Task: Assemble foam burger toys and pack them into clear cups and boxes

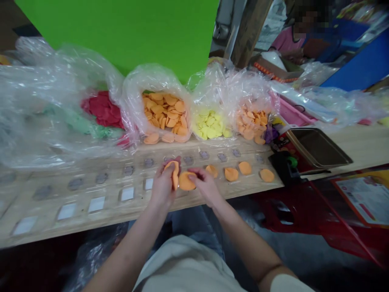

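Observation:
My left hand [162,184] is closed around a small stack of orange discs [174,172], held upright on edge over the wooden board [91,186]. My right hand [204,183] pinches a single orange disc [186,181] beside that stack. To the right, several orange discs [240,171] lie in a row on the board. White squares [96,204] and grey squares [128,170] sit in rows along the board to the left.
Open plastic bags behind the board hold orange discs [164,113], yellow discs [211,125], more orange discs [252,121] and red pieces [103,108]. A metal tray [317,148] lies at the right. A green panel [127,28] stands behind. Another person [291,38] sits at the far right.

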Available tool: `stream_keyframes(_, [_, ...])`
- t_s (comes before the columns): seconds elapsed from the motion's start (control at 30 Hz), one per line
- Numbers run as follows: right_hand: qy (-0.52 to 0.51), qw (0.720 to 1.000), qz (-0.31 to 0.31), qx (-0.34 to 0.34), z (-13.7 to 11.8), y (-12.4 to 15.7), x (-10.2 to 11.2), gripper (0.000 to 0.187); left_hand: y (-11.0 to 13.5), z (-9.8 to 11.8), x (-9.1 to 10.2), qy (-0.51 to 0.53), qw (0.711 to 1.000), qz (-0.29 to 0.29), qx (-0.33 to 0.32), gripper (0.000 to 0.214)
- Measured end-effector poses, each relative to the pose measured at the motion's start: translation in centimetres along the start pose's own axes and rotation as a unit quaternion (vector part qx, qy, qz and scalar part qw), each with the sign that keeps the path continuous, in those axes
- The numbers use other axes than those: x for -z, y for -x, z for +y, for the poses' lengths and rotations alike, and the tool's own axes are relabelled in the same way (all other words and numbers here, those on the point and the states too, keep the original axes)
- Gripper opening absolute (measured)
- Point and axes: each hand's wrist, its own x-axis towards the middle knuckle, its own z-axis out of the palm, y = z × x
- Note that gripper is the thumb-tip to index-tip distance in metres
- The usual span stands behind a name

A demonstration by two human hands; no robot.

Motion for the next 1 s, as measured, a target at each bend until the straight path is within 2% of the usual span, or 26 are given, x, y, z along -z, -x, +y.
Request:
stream_keyframes(0.07, [0.082, 0.993, 0.053, 0.074, 0.6, -1.1, 1.0, 0.027, -0.6, 1.3, 1.4, -0.069, 0.997, 0.013, 0.014, 0.012])
stream_keyframes(0.13, [0.173, 0.979, 0.033, 0.106, 1.5, -1.9, 2.0, 0.030, -1.2, 2.7, 2.9, -0.172, 0.985, -0.005, 0.002, 0.019])
stream_keyframes(0.2, [0.262, 0.959, -0.006, 0.107, 2.2, -2.3, 2.6, 0.030, -1.6, 3.8, 3.9, -0.294, 0.954, -0.049, -0.034, 0.025])
stream_keyframes(0.3, [0.395, 0.905, 0.004, 0.161, 2.6, -2.0, 2.3, 0.019, -1.7, 4.6, 4.2, -0.405, 0.907, -0.099, -0.053, 0.027])
stream_keyframes(0.37, [0.415, 0.884, 0.045, 0.209, 2.2, -1.4, 1.5, 0.018, -1.7, 4.6, 4.0, -0.401, 0.908, -0.119, -0.034, 0.029])
stream_keyframes(0.4, [0.392, 0.892, 0.054, 0.219, 1.9, -1.2, 1.0, 0.021, -1.8, 4.4, 3.9, -0.385, 0.914, -0.129, -0.017, 0.030])
stream_keyframes(0.47, [0.305, 0.931, 0.026, 0.197, 1.4, -1.1, -0.2, 0.032, -2.0, 4.0, 3.8, -0.360, 0.923, -0.133, 0.005, 0.031])
stream_keyframes(0.53, [0.252, 0.956, -0.031, 0.148, 1.3, -1.7, -1.6, 0.038, -2.3, 3.5, 4.1, -0.377, 0.919, -0.115, -0.019, 0.027])
stream_keyframes(0.57, [0.268, 0.954, -0.043, 0.130, 1.5, -2.0, -2.3, 0.038, -2.5, 3.3, 4.3, -0.398, 0.911, -0.104, -0.045, 0.023])
stream_keyframes(0.6, [0.314, 0.940, -0.042, 0.127, 1.7, -2.4, -3.0, 0.037, -2.7, 3.2, 4.6, -0.421, 0.900, -0.094, -0.069, 0.018])
stream_keyframes(0.67, [0.435, 0.886, -0.025, 0.157, 2.1, -2.9, -4.1, 0.032, -2.9, 3.2, 5.3, -0.452, 0.882, -0.084, -0.106, 0.012])
stream_keyframes(0.73, [0.507, 0.838, -0.033, 0.199, 2.2, -3.0, -4.5, 0.025, -2.7, 3.3, 6.1, -0.460, 0.873, -0.077, -0.139, 0.015])
stream_keyframes(0.77, [0.516, 0.827, -0.037, 0.219, 2.1, -2.8, -4.4, 0.022, -2.4, 3.2, 6.4, -0.465, 0.868, -0.081, -0.156, 0.017])
stream_keyframes(0.83, [0.512, 0.825, -0.015, 0.238, 1.5, -1.9, -3.4, 0.018, -1.7, 3.0, 7.0, -0.480, 0.852, -0.115, -0.175, 0.029])
stream_keyframes(0.93, [0.530, 0.813, 0.017, 0.242, 0.8, 0.1, -0.6, 0.024, -0.3, 2.2, 7.5, -0.500, 0.835, -0.175, -0.146, 0.049])
stream_keyframes(1.0, [0.559, 0.793, -0.010, 0.244, 1.1, 1.4, 1.3, 0.030, 0.2, 1.6, 7.6, -0.500, 0.838, -0.183, -0.116, 0.055])
